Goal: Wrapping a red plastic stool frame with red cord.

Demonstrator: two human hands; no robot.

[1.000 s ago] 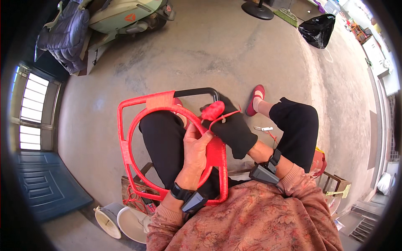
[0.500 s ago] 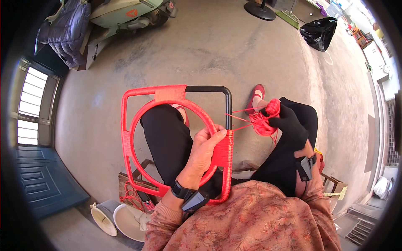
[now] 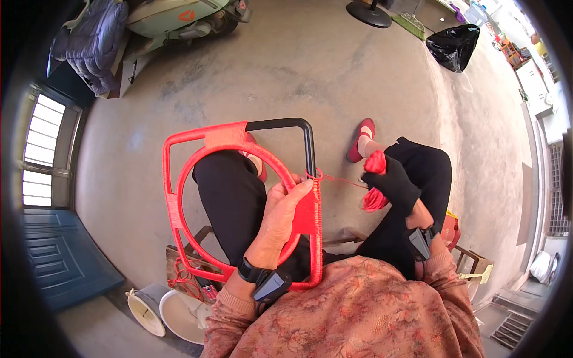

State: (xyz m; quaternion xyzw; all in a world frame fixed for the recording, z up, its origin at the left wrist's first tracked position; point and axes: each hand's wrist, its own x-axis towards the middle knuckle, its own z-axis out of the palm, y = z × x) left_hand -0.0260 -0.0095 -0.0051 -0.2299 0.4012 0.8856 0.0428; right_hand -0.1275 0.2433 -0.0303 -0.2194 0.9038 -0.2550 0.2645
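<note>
A square metal frame (image 3: 168,155) with a ring inside it rests over my lap, wound mostly in red cord. Its far right corner (image 3: 302,124) is bare black metal. My left hand (image 3: 279,216) grips the right side of the frame, thumb at the end of the winding, where a loose loop of cord sits round the bar. In a black fingerless glove, my right hand (image 3: 394,184) is closed on a bundle of red cord (image 3: 375,200) to the right of the frame. A thin strand (image 3: 343,180) runs from the bundle to the bar.
Pale buckets (image 3: 179,316) stand at lower left beside a wooden stool (image 3: 179,262) with loose red cord on it. A scooter (image 3: 173,18) is at far left. At far right are a black bag (image 3: 453,48), a green broom (image 3: 410,25) and a round black base (image 3: 369,13).
The frame and my left hand have shifted slightly left. Several strands between cord bundle and bar have become one, with a loop now lying round the bar. My right hand has lowered and turned.
</note>
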